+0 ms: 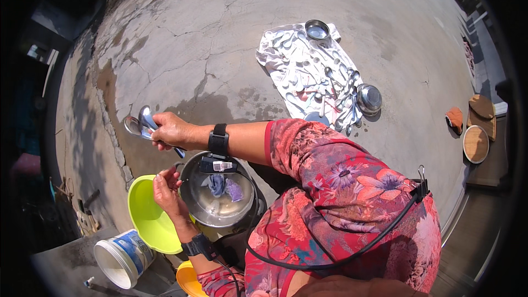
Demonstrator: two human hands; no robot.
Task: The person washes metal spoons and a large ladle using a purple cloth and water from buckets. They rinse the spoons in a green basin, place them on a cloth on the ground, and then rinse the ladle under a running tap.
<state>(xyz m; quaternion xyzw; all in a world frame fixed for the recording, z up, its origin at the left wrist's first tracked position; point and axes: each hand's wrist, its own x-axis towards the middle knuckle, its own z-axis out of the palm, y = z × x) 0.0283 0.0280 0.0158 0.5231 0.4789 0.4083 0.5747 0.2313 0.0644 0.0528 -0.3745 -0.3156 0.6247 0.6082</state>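
My right hand (171, 130) grips several shiny metal serving spoons (146, 121), their bowls pointing left and one handle sticking out below the fist. Below it, my left hand (168, 192) is raised between a lime-green plastic basin (144, 210) and a round metal basin (194, 214). Its fingers are loosely curled, and nothing shows in them. The metal basin contains cloudy water, a blue-grey cloth (216, 185) and a purple mesh scrubber (234, 190). Many spoons and other utensils lie spread on a white cloth (270, 55) on the concrete ground, beyond my right arm.
Metal bowls sit on the cloth's far end (317, 29) and at its right edge (369, 99). A white plastic bucket (123, 258) and an orange basin (190, 278) are at the lower left. A black cable (330, 265) crosses my floral shirt. Wet patches mark the cracked concrete (198, 115).
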